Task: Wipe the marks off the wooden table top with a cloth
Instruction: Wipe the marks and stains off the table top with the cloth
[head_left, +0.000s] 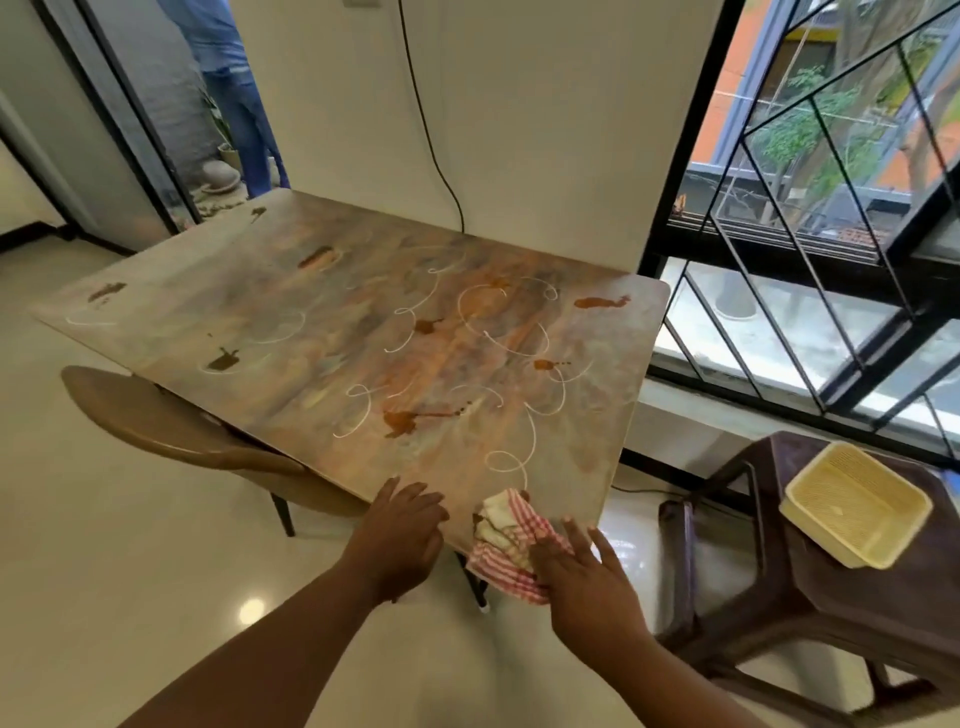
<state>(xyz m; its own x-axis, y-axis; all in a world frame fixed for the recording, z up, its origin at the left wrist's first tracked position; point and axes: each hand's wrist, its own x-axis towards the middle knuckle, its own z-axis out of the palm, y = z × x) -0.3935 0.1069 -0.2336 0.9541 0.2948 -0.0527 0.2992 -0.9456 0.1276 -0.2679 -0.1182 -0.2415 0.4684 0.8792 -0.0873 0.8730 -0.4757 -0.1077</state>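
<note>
Chair (171, 421) tucked left; stool (831, 571) right, bearing tray (857, 512).

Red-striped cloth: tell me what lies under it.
The cloth sits on the table near corner, partly overhanging the edge, right hand flat on it. Any marks beneath are hidden; white loops show just beyond.

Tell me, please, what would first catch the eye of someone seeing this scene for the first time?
The table stands out, scattered with brown stains and white loops. At its near corner the right hand lies flat on a red-striped cloth, and the left hand rests on the edge beside it. To the right a yellow tray sits on a dark stool.
</note>
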